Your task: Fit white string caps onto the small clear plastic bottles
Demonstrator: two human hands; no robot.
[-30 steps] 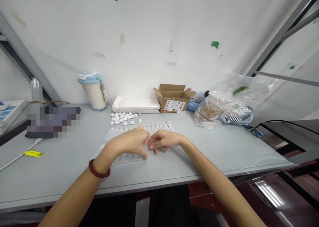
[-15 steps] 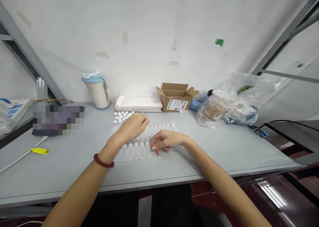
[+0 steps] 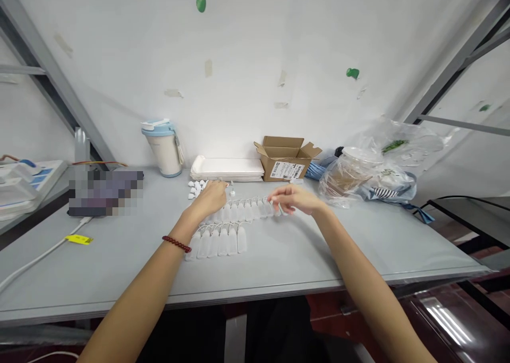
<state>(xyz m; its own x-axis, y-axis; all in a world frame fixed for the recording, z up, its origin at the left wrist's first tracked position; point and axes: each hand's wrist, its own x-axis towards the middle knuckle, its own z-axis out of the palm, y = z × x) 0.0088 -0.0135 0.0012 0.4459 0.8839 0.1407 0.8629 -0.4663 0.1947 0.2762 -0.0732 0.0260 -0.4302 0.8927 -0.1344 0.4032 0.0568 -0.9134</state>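
Two rows of translucent white, bottle-shaped pieces with thin white cords lie on the table: a far row and a shorter near row. My left hand, a dark red bead bracelet at its wrist, is closed over the left part of the far row, beside a heap of small white pieces. What its curled fingers hold is hidden. My right hand is at the right end of the far row, fingers bent and apart, the fingertips over the last pieces. A small white piece is just right of my left hand.
Behind the rows are a stack of white trays and an open cardboard box. A cream and blue tumbler stands back left, near a pixelated device and white cable. Plastic-bagged items are at right.
My right hand has moved from the right end of the near row up and right to the far row's end. My left hand remains closed near the white heap. The view has shifted slightly.
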